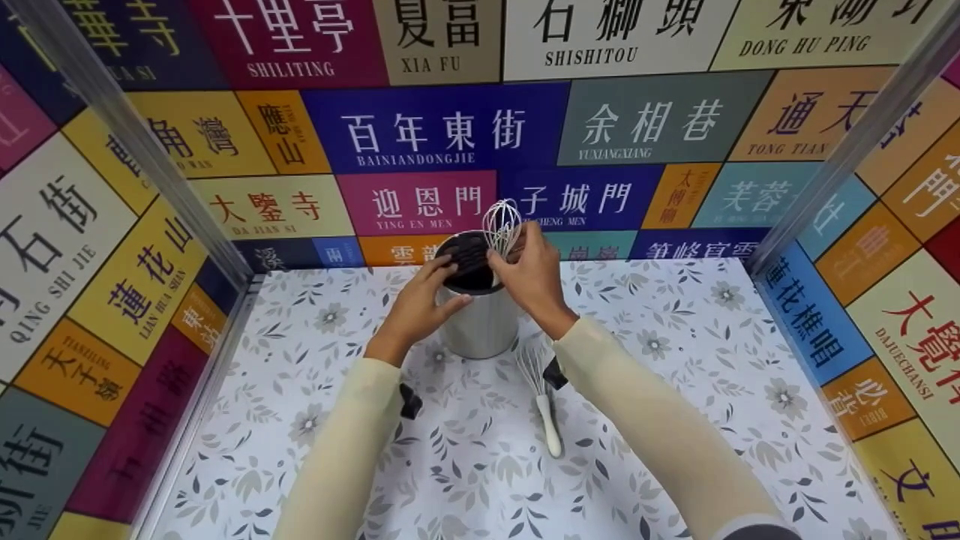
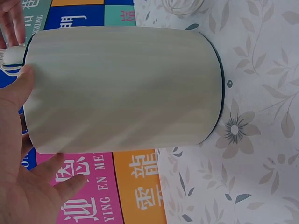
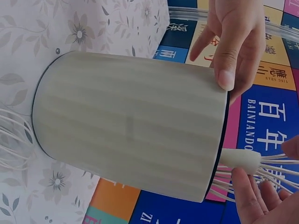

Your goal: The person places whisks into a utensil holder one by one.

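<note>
A pale grey cylindrical canister (image 1: 482,322) with a dark inside stands upright on the table. My left hand (image 1: 420,304) holds its rim from the left, thumb on the near side (image 3: 226,77) and fingers over the opening. Above the opening, my right hand (image 1: 534,270) holds a whisk (image 1: 502,219) head up, its pale handle (image 3: 240,159) pointing down into the canister. More white wires (image 3: 223,190) show at the rim beside that handle. Black ridged pieces (image 1: 466,253) show inside the mouth. A second whisk (image 1: 549,427) lies on the table below my right wrist.
A white table (image 1: 315,465) with a grey leaf and flower print lies underneath. Colourful panels with Chinese lettering (image 1: 435,131) enclose it at the back and both sides, with clear strips (image 1: 180,172) at the corners. Black wrist camera pieces (image 1: 409,401) hang under the sleeves.
</note>
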The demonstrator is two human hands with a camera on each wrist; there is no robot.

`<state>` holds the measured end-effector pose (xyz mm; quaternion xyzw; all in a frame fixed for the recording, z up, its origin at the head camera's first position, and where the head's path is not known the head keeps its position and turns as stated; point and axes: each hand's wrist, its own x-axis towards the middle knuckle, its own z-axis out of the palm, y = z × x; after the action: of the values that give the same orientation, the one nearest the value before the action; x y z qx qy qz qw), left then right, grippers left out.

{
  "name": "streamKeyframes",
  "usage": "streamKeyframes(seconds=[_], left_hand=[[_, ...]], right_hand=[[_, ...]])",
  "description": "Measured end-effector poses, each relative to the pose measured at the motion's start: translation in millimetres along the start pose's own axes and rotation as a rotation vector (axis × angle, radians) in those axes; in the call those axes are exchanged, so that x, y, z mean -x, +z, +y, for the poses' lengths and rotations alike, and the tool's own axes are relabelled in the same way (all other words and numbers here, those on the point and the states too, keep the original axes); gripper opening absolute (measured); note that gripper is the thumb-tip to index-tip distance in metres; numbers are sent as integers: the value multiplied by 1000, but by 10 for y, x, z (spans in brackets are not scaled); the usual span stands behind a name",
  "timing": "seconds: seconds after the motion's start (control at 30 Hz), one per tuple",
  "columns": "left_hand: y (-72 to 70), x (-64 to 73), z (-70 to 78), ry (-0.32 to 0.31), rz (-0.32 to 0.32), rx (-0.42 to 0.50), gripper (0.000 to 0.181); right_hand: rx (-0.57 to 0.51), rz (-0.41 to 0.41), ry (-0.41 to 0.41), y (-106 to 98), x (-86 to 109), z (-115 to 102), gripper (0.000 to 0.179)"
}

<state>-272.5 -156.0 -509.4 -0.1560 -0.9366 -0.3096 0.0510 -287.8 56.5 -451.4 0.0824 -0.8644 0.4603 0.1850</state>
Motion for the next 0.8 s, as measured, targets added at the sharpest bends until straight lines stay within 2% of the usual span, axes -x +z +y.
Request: streamKeyframes(seconds=[0.2,0.8], left_hand=[[6,0,0,-1,2,0,68],[10,-9,1,22,19,-2,67]], right_hand=[[-24,7,18,19,28,82,51],[-38,-8,42,75,129,195,51]])
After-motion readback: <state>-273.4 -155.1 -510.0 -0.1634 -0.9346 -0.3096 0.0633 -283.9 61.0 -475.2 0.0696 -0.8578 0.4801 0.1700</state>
